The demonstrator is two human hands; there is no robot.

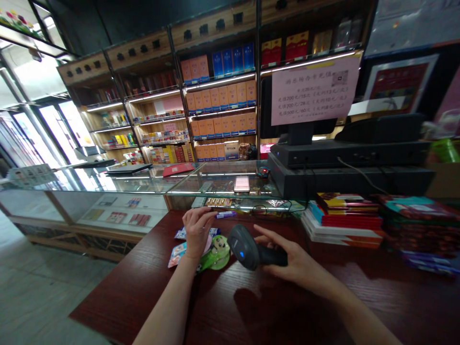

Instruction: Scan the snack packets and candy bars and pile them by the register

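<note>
Nearest me, on the dark wooden table (151, 297), both of the person's bare forearms stretched forward. The right hand (293, 261) had its grip wrapped around the handle of a black barcode scanner (247, 251), index finger lifted straight along the top; the scanner's head, with a small blue light glowing, pointed left toward the other hand, seemingly so its window faced the goods there. The left hand (197, 232) pinched a small purple packet (225, 214) between thumb and fingertips, holding it out just above the table edge, level with the scanner's nose, as one would to show a code. Under that wrist lay a loose scatter of colourful snack packets (178, 253) and a round green cartoon item (217, 251), close by and within easy reach. To the right, well apart from the hands, stood stacks of flat boxed goods (345, 218). Just beyond the hands a glass display case (151, 191) ran leftward, a pink card (242, 183) lying on its top. Right of it sat a black till unit (345, 165) carrying a monitor with a pink printed notice (314, 91) taped over its back, facing customers. Farthest off, lit shelves (221, 110) held rows of orange and blue cartons
</note>
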